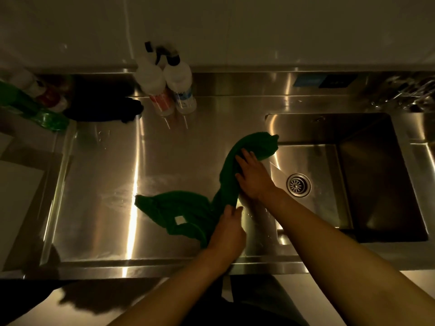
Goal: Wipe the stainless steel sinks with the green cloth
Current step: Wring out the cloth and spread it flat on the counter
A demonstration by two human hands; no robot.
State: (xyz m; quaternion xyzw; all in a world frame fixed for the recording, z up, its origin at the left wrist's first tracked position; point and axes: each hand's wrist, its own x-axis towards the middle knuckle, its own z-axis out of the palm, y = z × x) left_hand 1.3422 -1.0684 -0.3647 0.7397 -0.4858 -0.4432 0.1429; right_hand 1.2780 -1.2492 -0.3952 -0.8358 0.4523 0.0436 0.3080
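Observation:
A dark green cloth [188, 212] lies stretched over the steel drainboard [101, 184], running from the lower left up to the rim of the sink basin [367, 161]. It carries a small white label. My left hand [227, 229] grips the cloth's middle fold near the front. My right hand [253, 175] rests on the cloth's upper part at the basin's left edge, its fingers spread over the fabric. The basin has a round drain strainer [298, 185] at its floor.
Two white spray bottles [164, 83] stand at the back of the drainboard. A black cloth [106, 104], a green bottle [35, 109] and other bottles lie at the back left. A wall rises behind; the counter's front edge runs below my hands.

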